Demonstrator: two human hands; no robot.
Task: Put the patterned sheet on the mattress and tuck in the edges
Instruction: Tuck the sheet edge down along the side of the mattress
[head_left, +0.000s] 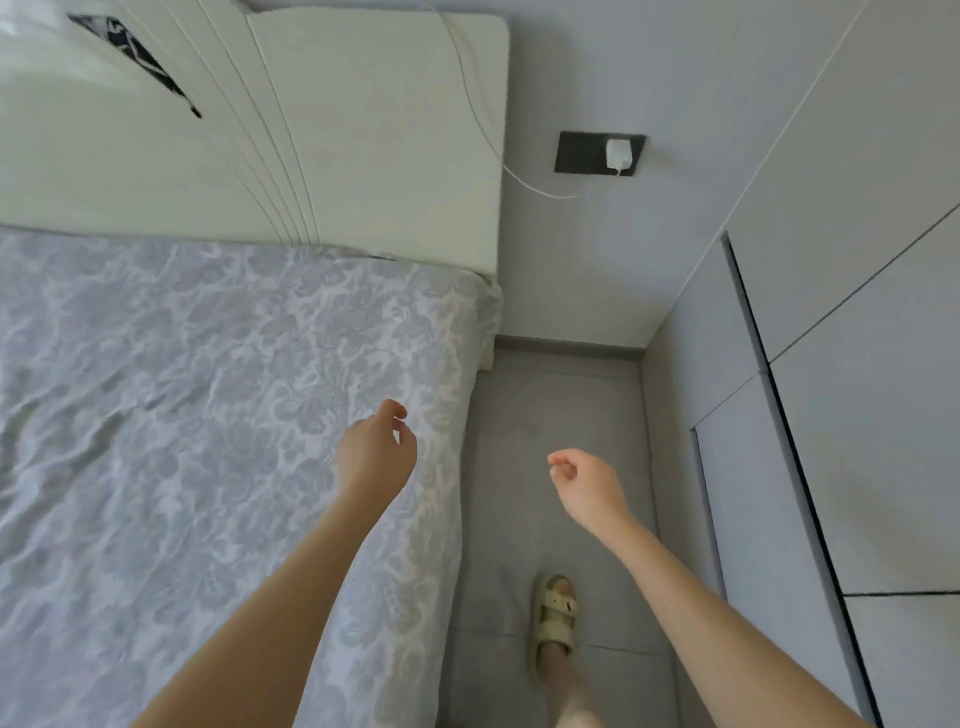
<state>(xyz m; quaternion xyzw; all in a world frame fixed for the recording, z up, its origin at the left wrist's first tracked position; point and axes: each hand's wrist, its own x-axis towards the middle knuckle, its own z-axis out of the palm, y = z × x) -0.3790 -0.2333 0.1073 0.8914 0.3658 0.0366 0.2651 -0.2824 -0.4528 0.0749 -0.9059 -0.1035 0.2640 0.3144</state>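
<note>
Bedroom: bed (234, 415), headboard (363, 130) (padded), wardrobe (857, 364).

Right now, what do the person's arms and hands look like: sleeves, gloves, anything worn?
Both forearms are bare to the frame edge; no sleeves show. The left hand and right hand have no gloves, and no watch, bracelet or ring is visible. The only worn item in view is a pale yellow-green buckled sandal on one foot.

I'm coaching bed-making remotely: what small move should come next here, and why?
Probably bring both hands down to the side edge of the patterned sheet and start tucking. It already lies spread out, rippled, and drapes over the side. The left hand hovers above it, the right hand hovers above the floor, and both hold nothing.
</note>
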